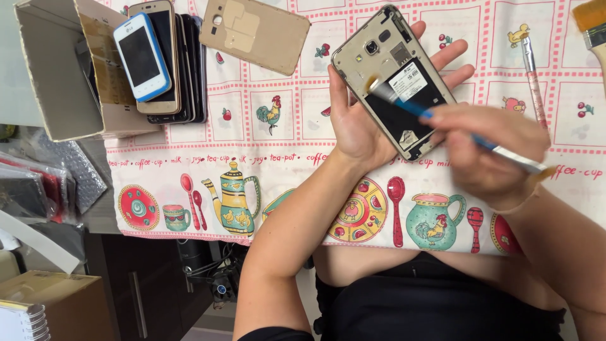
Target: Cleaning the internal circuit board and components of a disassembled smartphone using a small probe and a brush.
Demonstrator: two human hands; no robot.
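My left hand lies palm up and holds a phone with its back cover off, so the camera, the slots and the black battery bay show. My right hand, blurred by motion, grips a small brush with a blue handle. The brush tip rests on the phone's open back, near the middle of its left side. A gold back cover sits on the cloth at the upper left of the phone.
A printed tablecloth covers the table. A stack of phones leans by an open cardboard box at the left. A thin brush and a wide paintbrush rest at the right. Below the left edge are a brown box and cables.
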